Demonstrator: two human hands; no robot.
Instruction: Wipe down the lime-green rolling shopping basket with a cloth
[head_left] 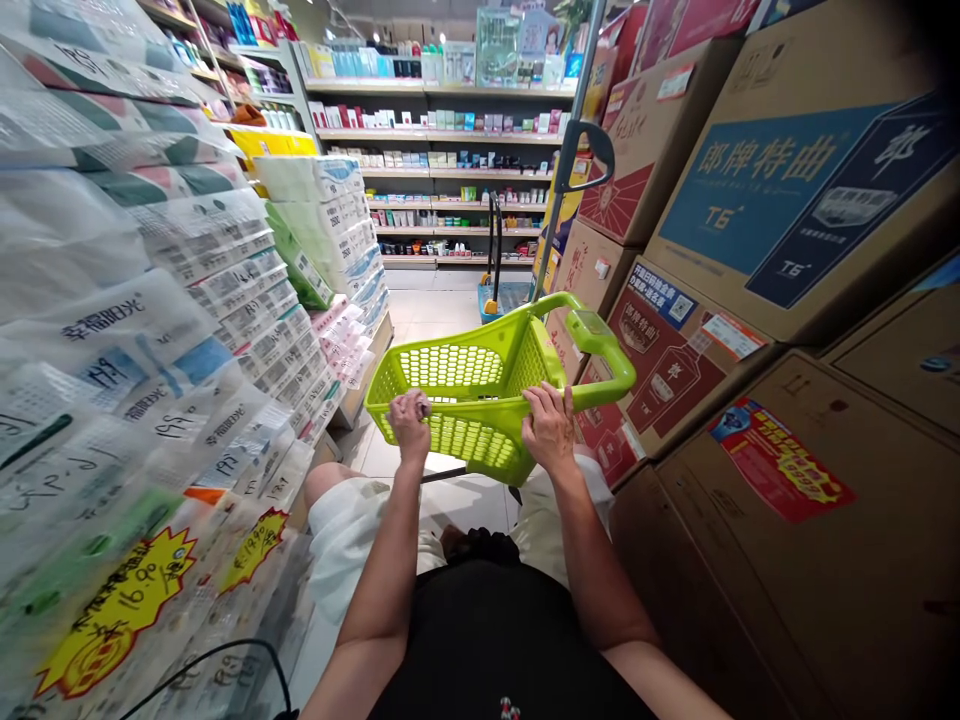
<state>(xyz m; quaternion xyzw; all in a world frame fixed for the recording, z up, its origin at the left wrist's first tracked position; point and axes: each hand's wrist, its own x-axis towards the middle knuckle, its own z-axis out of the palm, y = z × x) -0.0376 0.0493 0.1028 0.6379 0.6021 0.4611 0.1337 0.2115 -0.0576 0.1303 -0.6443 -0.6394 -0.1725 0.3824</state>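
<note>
A lime-green plastic shopping cart [480, 440] with perforated sides stands crosswise before my knees, its looped handle to the right. My left hand [409, 425] is closed at the near rim, toward the cart's left end. From its fingers pokes a small crumpled pinkish cloth [423, 405], pressed against the rim. Farther right, my right hand [549, 425] wraps its fingers over the same rim, close to where the handle begins. Through the holes and over the top, no goods show inside the basket.
Plastic-wrapped paper packs [225, 260] are stacked high on the left. Large cardboard boxes [750, 220] wall off the right. A blue hand truck [495, 290] stands on the tiled aisle behind the cart, before stocked shelves [442, 135]. A black cable [240, 645] curves at lower left.
</note>
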